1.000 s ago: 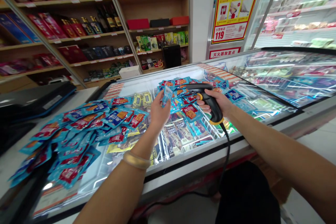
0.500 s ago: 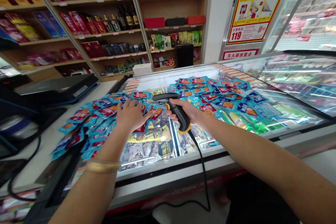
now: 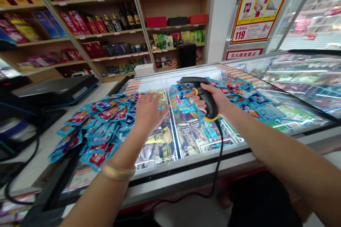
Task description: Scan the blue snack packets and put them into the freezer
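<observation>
My right hand (image 3: pixel 213 101) grips a black and yellow barcode scanner (image 3: pixel 209 103) by its handle, with a cable trailing down from the grip. The scanner is held over a pile of blue and red snack packets (image 3: pixel 239 94) on the freezer's glass top. My left hand (image 3: pixel 150 110) has its fingers stretched out and nothing held in it. It hovers at the right edge of another pile of the same packets (image 3: pixel 103 120); whether it touches them I cannot tell.
Under the freezer's glass top (image 3: pixel 197 158) lie packaged frozen goods. A counter (image 3: pixel 50 138) with a black device (image 3: pixel 64 88) on it stands at the left. Shelves (image 3: pixel 112 33) of boxes and bottles rise behind. The scanner's cable (image 3: pixel 220 163) hangs over the front edge.
My right hand has moved the scanner to the right, from the gap between the piles to the right pile. My left hand has shifted rightward off the left pile's packets.
</observation>
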Demonstrator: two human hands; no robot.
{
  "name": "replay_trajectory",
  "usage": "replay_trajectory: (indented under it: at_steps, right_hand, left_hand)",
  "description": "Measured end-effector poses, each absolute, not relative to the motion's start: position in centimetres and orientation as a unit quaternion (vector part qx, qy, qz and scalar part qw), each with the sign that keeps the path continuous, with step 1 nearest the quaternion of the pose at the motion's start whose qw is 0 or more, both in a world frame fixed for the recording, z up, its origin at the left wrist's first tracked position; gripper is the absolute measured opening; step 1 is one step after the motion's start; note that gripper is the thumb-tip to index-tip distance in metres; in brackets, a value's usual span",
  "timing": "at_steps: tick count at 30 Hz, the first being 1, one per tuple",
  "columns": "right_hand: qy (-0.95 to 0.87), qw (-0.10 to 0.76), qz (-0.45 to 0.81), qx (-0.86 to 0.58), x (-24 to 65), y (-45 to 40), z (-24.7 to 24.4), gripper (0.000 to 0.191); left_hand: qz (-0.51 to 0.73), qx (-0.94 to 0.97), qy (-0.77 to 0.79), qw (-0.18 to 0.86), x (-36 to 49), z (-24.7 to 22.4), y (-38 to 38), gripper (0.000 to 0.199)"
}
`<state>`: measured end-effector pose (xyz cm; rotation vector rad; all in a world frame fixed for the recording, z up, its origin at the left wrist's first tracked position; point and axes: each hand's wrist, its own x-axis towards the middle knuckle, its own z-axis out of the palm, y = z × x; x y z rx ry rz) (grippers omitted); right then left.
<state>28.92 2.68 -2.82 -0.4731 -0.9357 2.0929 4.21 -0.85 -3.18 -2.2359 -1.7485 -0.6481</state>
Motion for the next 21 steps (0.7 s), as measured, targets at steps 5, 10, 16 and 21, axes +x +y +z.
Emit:
replay_trajectory:
  at_steps: [5,10,16,21]
  right_hand:
    - [-0.352,0.432,0.795,-0.241,35.3,3.1,-3.4,0.018]
    - [-0.326,0.457,0.788,-0.255,36.9,3.0,-4.6,0.016]
    - [-0.344,0.45,0.788,-0.24,35.9,3.1,-4.7,0.016]
    - [-0.353,0.451,0.784,-0.24,35.9,3.1,-4.6,0.018]
  left_hand:
    - [-0.17,-0.843,-0.509,-0.027,12.2,-4.8,-0.5,0.057]
    - [-0.129,-0.867,-0.479,-0.05,17.2,-6.8,-0.1,0.071]
    - [-0.084,-0.884,-0.46,0.006,17.4,-6.4,-0.6,0.054]
    - [-0.099,-0.887,-0.449,0.035,16.3,-5.9,-0.9,0.035]
